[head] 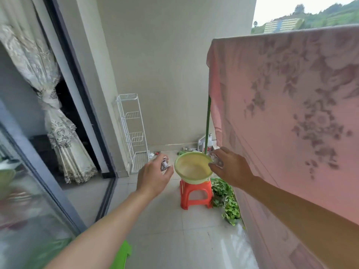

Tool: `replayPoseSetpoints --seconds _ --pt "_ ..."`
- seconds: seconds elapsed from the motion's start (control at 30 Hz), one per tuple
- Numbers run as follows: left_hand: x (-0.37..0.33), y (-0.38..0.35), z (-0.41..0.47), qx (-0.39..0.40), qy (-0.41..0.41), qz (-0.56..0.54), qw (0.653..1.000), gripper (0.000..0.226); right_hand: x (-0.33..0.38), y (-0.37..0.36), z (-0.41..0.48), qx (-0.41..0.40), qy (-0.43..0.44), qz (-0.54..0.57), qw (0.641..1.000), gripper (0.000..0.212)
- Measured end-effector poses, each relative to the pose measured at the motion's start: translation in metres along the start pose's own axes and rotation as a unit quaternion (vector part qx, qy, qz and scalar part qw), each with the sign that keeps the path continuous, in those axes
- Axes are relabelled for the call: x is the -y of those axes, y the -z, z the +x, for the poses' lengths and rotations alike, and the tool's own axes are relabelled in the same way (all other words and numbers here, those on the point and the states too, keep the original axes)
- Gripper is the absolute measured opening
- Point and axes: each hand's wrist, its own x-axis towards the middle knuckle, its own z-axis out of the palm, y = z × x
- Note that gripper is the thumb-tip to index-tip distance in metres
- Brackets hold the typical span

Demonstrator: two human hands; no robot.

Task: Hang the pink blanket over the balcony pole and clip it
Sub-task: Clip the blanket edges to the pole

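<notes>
In the left grip (153, 177) one clear clip (164, 164) is pinched, in the right grip (231, 167) another clip (216, 161), beside one flowered pink blanket (287, 105).

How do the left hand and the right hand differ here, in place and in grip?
The left hand is left of the basin, away from the pink blanket; the right hand overlaps the basin's right rim, beside the blanket. The left clip shows between thumb and fingers; the right clip sticks out above the fingers. Both hands pinch a small clip.
</notes>
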Motion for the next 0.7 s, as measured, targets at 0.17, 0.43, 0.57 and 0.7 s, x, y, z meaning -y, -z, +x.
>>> replayPoseSetpoints --seconds 0.17,0.43,0.57,0.7 --pt "0.071 -0.021 0.091 -0.012 0.0 -0.013 1.0 0.017 -0.008 -0.064 0.104 -0.007 0.019 -0.013 1.0 0.032" --pt "0.164 -0.027 0.276 0.004 -0.047 -0.016 0.999 0.02 -0.014 -0.13 0.283 -0.046 0.005 -0.046 0.998 0.032" --pt "0.187 -0.051 0.354 -0.016 -0.085 -0.027 0.996 0.02 -0.033 -0.147 0.352 -0.06 0.026 -0.088 0.994 0.032" --pt "0.213 -0.089 0.428 -0.017 -0.119 -0.014 0.993 0.019 -0.062 -0.172 0.423 -0.084 0.039 -0.117 0.989 0.03"
